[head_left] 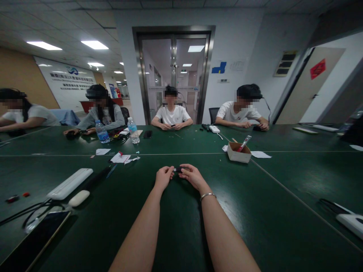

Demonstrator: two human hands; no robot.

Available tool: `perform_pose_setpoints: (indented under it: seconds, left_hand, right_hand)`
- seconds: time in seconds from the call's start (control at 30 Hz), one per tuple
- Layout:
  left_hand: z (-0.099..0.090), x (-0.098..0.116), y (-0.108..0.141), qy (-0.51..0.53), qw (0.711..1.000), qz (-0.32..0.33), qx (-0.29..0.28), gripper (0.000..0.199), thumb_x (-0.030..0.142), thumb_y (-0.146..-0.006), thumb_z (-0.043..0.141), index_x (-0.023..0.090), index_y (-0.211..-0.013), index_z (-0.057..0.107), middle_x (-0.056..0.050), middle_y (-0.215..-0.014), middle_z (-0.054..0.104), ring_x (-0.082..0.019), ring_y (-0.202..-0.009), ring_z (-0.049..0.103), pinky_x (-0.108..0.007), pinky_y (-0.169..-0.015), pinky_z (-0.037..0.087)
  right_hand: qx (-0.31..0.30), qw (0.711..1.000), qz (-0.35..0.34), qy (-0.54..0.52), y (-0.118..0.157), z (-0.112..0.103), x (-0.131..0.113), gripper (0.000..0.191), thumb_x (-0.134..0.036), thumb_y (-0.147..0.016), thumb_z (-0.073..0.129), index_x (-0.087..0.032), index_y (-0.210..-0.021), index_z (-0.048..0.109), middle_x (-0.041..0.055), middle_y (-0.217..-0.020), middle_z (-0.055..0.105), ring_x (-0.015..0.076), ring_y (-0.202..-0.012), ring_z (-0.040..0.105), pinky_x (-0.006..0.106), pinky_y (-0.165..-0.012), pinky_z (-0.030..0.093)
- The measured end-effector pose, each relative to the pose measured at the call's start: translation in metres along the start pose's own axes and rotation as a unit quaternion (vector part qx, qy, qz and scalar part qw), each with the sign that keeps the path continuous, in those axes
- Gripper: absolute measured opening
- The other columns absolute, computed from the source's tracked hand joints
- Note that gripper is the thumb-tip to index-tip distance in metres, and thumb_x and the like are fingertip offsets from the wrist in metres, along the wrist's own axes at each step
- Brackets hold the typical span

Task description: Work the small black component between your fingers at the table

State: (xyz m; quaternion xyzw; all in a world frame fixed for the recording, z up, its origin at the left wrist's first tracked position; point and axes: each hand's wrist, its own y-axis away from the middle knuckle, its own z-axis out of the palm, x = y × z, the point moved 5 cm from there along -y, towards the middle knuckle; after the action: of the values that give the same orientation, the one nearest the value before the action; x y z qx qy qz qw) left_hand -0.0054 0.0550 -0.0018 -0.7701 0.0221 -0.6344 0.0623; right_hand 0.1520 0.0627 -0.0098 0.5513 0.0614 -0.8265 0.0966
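Observation:
Just above the green table point(181, 204), my two hands meet at a small black stick-like object point(178, 170) with a silvery band toward its left end. My left hand point(165, 177) pinches that left end between thumb and fingers. At the other end, my right hand point(193, 176) is closed round the dark part, its fingers curled over it. The object lies roughly level between the fingertips. It is too small, and too much covered by fingers, to tell its exact kind. A silvery bracelet circles my right wrist.
A phone point(36, 240), white power strip point(70, 184), cables and white oval case point(79, 198) lie left. Ahead stand water bottles point(133, 131), paper scraps point(120, 158) and a small box point(238, 154) with tools. Several people sit across the table. Another white device point(351, 223) lies right.

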Motion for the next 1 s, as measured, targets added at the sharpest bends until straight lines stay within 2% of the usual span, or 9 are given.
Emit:
perform_pose_setpoints:
  seconds: [0.37,0.6,0.77,1.0]
  left_hand:
    - [-0.001,-0.004,-0.002,-0.044,0.999,-0.021,0.013,0.048,0.06,-0.077,0.05,0.014,-0.069,0.062,-0.001,-0.056,0.057,-0.01,-0.046,0.049,-0.023,-0.046,0.039]
    - [-0.002,0.004,0.001,-0.126,0.992,-0.002,0.022,0.055,0.061,-0.081,0.038,0.017,-0.055,0.059,-0.001,-0.048,0.055,-0.012,-0.046,0.049,-0.025,-0.053,0.035]
    - [-0.002,0.009,0.004,-0.116,0.993,0.011,0.012,0.056,0.064,-0.079,0.04,0.017,-0.056,0.059,-0.001,-0.05,0.055,-0.013,-0.048,0.05,-0.025,-0.054,0.035]
    - [0.002,0.003,0.003,-0.059,0.998,0.009,-0.01,0.046,0.06,-0.076,0.05,0.016,-0.066,0.061,0.0,-0.056,0.056,-0.012,-0.051,0.051,-0.023,-0.051,0.039]
  right_hand:
    - [-0.018,1.0,-0.004,-0.003,0.005,0.004,-0.005,0.031,-0.017,-0.065,0.076,-0.015,-0.093,0.064,0.0036,-0.077,0.067,0.014,-0.068,0.067,0.027,-0.068,0.056]
    - [-0.033,0.999,-0.01,-0.005,0.006,0.006,-0.008,0.035,-0.018,-0.063,0.078,-0.015,-0.095,0.064,0.0031,-0.08,0.067,0.0137,-0.07,0.068,0.026,-0.07,0.056]
    - [-0.02,1.0,-0.003,0.0,0.005,0.005,-0.006,0.031,-0.019,-0.066,0.076,-0.014,-0.094,0.065,0.004,-0.076,0.067,0.0123,-0.065,0.066,0.024,-0.065,0.055]
    - [0.006,1.0,-0.004,-0.001,0.002,0.002,-0.004,0.026,-0.022,-0.068,0.075,-0.014,-0.09,0.065,0.0024,-0.069,0.066,0.0111,-0.06,0.064,0.023,-0.06,0.054]
